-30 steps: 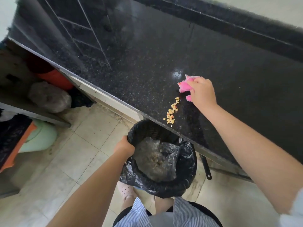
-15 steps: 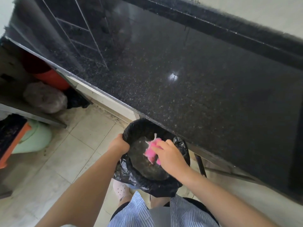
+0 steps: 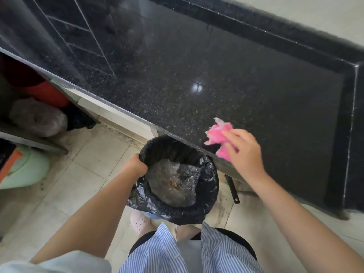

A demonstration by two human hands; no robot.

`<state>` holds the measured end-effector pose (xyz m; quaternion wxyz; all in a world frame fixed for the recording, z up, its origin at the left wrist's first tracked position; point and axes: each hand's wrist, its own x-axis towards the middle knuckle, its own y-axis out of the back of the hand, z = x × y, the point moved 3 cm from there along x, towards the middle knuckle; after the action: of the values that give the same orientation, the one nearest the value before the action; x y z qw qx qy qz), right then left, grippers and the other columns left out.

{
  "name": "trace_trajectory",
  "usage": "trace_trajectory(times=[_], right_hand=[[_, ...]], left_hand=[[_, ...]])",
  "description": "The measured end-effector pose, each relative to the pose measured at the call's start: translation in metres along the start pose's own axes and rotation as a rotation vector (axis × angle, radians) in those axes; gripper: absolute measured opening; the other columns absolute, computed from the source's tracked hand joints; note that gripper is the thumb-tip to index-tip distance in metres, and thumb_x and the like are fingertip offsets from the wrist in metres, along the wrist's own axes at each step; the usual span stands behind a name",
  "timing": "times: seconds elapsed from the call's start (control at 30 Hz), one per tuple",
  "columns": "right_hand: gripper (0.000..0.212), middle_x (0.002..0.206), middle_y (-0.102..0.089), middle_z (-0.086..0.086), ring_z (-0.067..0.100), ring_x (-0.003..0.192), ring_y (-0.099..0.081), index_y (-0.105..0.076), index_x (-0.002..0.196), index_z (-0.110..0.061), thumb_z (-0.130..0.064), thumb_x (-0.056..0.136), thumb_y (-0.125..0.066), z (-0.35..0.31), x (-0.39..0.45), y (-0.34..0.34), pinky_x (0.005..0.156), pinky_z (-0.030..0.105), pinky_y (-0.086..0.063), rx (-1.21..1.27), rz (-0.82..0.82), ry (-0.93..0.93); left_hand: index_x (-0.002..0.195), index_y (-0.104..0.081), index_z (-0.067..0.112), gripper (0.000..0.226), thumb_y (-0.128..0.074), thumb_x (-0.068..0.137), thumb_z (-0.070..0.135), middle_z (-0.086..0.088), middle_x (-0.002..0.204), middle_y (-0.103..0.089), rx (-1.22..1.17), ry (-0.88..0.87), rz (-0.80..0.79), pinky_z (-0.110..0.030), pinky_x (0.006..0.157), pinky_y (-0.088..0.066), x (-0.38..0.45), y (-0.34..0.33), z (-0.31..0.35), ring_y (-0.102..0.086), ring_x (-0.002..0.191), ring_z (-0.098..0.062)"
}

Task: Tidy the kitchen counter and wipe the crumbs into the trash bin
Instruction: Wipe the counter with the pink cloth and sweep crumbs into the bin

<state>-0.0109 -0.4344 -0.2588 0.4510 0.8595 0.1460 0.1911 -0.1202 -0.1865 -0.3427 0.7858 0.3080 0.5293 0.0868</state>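
Polished black speckled stone counter (image 3: 246,91) runs 10 to 4 o'clock, with a raised black backsplash (image 3: 256,22) along its far edge and a pale wall (image 3: 315,12) behind. Bright light glint (image 3: 197,87) on the stone near centre. Floor of worn cream tiles (image 3: 59,184), grimy grout. At 9 o'clock, an open shelf (image 3: 35,141) under the counter holds a grey plastic bag (image 3: 39,119) and something red (image 3: 43,91).

the counter (image 3: 197,66) lies bare and open across its width, walled by a raised back edge (image 3: 275,34). the bin (image 3: 177,211) blocks the near edge below; its mouth seems unobstructed.
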Motion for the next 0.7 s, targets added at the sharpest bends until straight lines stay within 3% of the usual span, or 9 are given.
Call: trace_trajectory(times=[0.07,0.2,0.37,0.47,0.53,0.63,0.7], right_hand=[[0.030,0.101,-0.066,0.019,0.036,0.089,-0.061,-0.068,0.107,0.000,0.003,0.080,-0.056,0.028,0.001,0.016,0.079,0.020,-0.036,-0.036,0.075,-0.172],[0.034,0.128,-0.050,0.020,0.036,0.113,-0.049,-0.058,0.121,0.001,0.001,0.087,-0.051,0.057,-0.014,0.006,0.094,0.033,-0.039,-0.124,0.040,-0.569],[0.030,0.132,-0.046,0.020,0.038,0.115,-0.046,-0.059,0.118,0.003,-0.005,0.092,-0.045,0.037,0.007,-0.028,0.096,0.035,-0.038,-0.095,0.077,-0.709],[0.032,0.132,-0.043,0.017,0.033,0.117,-0.045,-0.054,0.122,0.001,-0.008,0.093,-0.043,0.015,0.040,-0.050,0.087,0.020,-0.036,0.125,0.096,-0.779],[0.033,0.130,-0.042,0.017,0.032,0.117,-0.043,-0.051,0.123,-0.002,-0.012,0.093,-0.040,-0.007,0.059,-0.070,0.080,0.017,-0.032,0.192,0.016,-0.747],[0.035,0.135,-0.039,0.018,0.032,0.118,-0.041,-0.049,0.126,-0.006,-0.017,0.093,-0.045,-0.048,0.068,-0.102,0.093,0.031,-0.036,0.022,-0.202,-0.477],[0.041,0.142,-0.034,0.015,0.030,0.119,-0.039,-0.048,0.130,-0.008,-0.017,0.090,-0.055,-0.071,0.063,-0.116,0.097,0.030,-0.035,-0.103,-0.343,-0.243]], left_hand=[[0.136,-0.039,0.004,0.053,-0.049,0.085,-0.003,-0.021,0.123,-0.053,0.009,-0.006,0.001,-0.040,0.091,-0.046,0.001,0.000,0.000,-0.051,0.114,-0.036],[0.133,-0.042,0.002,0.050,-0.050,0.084,-0.005,-0.023,0.123,-0.054,0.010,-0.015,0.015,-0.039,0.095,-0.044,0.002,0.001,0.000,-0.050,0.117,-0.037],[0.132,-0.043,0.002,0.050,-0.050,0.083,-0.005,-0.023,0.121,-0.054,-0.039,-0.008,-0.003,-0.041,0.095,-0.045,0.002,0.007,-0.004,-0.051,0.115,-0.037],[0.130,-0.044,0.002,0.049,-0.050,0.083,-0.005,-0.023,0.120,-0.055,-0.067,0.004,0.000,-0.042,0.095,-0.046,0.002,0.009,-0.012,-0.051,0.114,-0.037],[0.131,-0.043,0.003,0.049,-0.050,0.083,-0.005,-0.022,0.121,-0.055,-0.092,0.015,0.009,-0.041,0.095,-0.046,0.002,0.010,-0.017,-0.051,0.115,-0.037],[0.130,-0.043,0.001,0.047,-0.049,0.085,-0.006,-0.023,0.124,-0.053,-0.120,0.038,0.031,-0.039,0.094,-0.044,-0.001,0.012,-0.026,-0.049,0.118,-0.037],[0.130,-0.043,0.001,0.046,-0.049,0.085,-0.006,-0.023,0.125,-0.053,-0.150,0.058,0.047,-0.039,0.095,-0.043,-0.002,0.016,-0.034,-0.049,0.119,-0.036]])
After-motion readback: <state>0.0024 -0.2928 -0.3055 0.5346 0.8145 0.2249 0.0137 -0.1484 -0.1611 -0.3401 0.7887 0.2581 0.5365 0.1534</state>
